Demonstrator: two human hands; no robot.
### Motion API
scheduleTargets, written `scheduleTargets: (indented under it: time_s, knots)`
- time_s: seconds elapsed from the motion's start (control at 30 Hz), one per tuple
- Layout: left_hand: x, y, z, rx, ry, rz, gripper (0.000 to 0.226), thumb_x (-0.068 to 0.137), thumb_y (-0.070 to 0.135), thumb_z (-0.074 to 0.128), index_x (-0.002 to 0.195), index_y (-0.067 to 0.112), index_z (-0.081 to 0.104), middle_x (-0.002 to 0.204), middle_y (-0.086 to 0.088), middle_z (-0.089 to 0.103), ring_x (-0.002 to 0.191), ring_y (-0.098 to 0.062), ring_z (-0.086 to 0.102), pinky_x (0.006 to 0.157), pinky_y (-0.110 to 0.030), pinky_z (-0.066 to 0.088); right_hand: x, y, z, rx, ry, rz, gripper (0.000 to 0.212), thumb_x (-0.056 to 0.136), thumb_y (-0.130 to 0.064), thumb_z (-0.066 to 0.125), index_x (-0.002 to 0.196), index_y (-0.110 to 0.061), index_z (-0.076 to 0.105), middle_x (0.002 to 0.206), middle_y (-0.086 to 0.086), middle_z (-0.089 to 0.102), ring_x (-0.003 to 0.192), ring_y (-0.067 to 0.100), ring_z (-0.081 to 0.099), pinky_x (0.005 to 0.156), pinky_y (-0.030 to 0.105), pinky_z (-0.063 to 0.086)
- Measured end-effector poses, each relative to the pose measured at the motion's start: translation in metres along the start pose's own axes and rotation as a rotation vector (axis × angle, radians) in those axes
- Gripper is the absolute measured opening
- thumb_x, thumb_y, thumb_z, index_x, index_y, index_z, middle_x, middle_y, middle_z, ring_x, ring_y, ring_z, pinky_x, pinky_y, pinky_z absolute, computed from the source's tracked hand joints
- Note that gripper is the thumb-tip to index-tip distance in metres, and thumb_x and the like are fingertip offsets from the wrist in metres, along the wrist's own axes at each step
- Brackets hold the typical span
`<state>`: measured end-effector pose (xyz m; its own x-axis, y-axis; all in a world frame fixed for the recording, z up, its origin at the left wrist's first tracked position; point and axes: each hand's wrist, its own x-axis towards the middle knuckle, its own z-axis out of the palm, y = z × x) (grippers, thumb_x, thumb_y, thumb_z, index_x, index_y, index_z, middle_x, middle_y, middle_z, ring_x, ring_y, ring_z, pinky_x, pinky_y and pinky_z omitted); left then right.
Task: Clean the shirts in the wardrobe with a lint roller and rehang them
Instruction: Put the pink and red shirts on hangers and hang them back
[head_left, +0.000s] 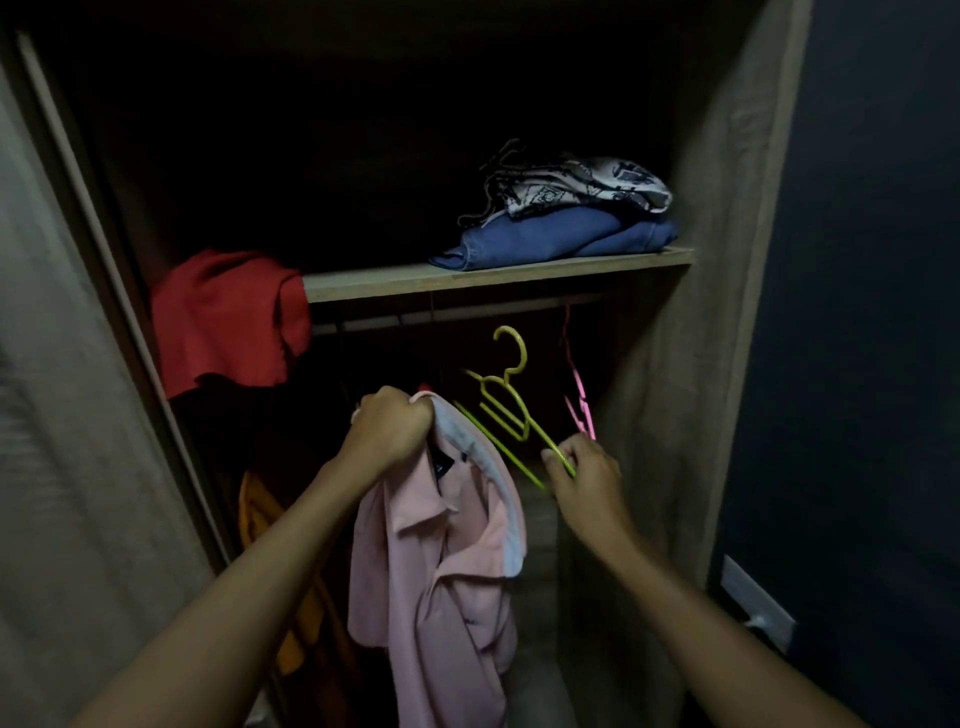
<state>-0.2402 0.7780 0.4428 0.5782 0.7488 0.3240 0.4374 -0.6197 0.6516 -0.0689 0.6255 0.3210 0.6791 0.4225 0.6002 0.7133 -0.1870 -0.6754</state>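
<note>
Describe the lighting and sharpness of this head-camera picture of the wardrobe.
Head view: dim overall, the space above the shelf nearly black; the pink shirt, yellow hanger and both hands, left and right, are lit and fairly sharp; the left edge is smeared, and the wide lens bends the wardrobe sides.

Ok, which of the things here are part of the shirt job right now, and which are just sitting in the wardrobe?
In the job:
- pink shirt, gripped by the left hand
- yellow-green hanger, off the rail, held by the right hand

Lying about:
- folded blue denim on the shelf
- patterned cloth on top of it
- red garment
- pink hanger
</note>
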Motion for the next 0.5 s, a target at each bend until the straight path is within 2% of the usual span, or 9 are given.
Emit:
scheduleTargets:
  time_s: [0.07,0.13,0.23,0.3,0.4,0.47,0.5]
  knots:
    - [-0.009,0.009,-0.001,0.01,-0.004,0.011,0.036,0.07,0.04,0.036,0.06,0.009,0.052,0.096,-0.03,0.069,0.099,-0.047,0.063,0.085,-0.049,0.051,-0.035,-0.001,-0.014,0.068,0.047,-0.008,0.026,0.093,-0.024,0.064,0.072,-0.017,0.049,0.068,-0.002,0.049,0.063,0.017,0.047,0.059,0.033,0.037]
    - [-0.018,0.017,-0.001,0.021,-0.028,0.017,0.038,0.07,0.04,0.034,0.061,0.008,0.052,0.095,-0.027,0.069,0.102,-0.045,0.062,0.093,-0.054,0.048,-0.07,-0.002,-0.025,0.172,0.096,0.032,0.024,0.095,-0.026,0.06,0.076,-0.015,0.053,0.068,-0.002,0.049,0.063,0.017,0.049,0.058,0.038,0.042]
    - [-0.031,0.029,-0.004,0.038,-0.074,0.017,0.034,0.069,0.039,0.034,0.06,0.011,0.051,0.078,-0.017,0.061,0.103,-0.043,0.06,0.101,-0.06,0.043,-0.103,-0.012,-0.039,0.373,0.106,0.194,0.01,0.092,-0.019,0.066,0.092,-0.015,0.057,0.077,0.0,0.061,0.069,0.01,0.059,0.065,0.031,0.049]
    - [-0.04,0.038,-0.006,0.049,-0.094,0.007,0.033,0.069,0.038,0.035,0.062,0.011,0.053,0.071,-0.006,0.053,0.102,-0.041,0.059,0.104,-0.058,0.041,-0.107,-0.022,-0.047,0.524,-0.005,0.34,0.021,0.089,-0.013,0.07,0.106,-0.014,0.056,0.086,0.012,0.068,0.069,0.012,0.062,0.065,0.025,0.05]
    - [-0.049,0.049,-0.011,0.027,-0.081,0.005,0.034,0.069,0.038,0.038,0.063,0.01,0.056,0.069,-0.005,0.055,0.097,-0.042,0.062,0.098,-0.055,0.046,-0.1,-0.03,-0.06,0.639,-0.129,0.39,0.022,0.087,-0.023,0.073,0.102,-0.009,0.067,0.09,0.023,0.071,0.069,0.016,0.061,0.065,0.027,0.049]
    - [-0.053,0.054,-0.014,0.013,-0.064,-0.008,0.033,0.072,0.036,0.041,0.062,0.009,0.057,0.07,-0.007,0.057,0.093,-0.043,0.064,0.083,-0.047,0.048,-0.093,-0.036,-0.072,0.724,-0.077,0.351,0.034,0.084,-0.043,0.073,0.094,-0.011,0.073,0.07,0.024,0.063,0.06,0.021,0.051,0.055,0.03,0.039]
    - [-0.054,0.056,-0.015,0.018,-0.06,-0.013,0.033,0.073,0.036,0.042,0.061,0.009,0.056,0.07,-0.008,0.057,0.091,-0.043,0.064,0.075,-0.042,0.046,-0.089,-0.041,-0.078,0.759,-0.027,0.345,0.041,0.082,-0.049,0.073,0.089,-0.008,0.073,0.057,0.02,0.049,0.052,0.019,0.039,0.048,0.029,0.027]
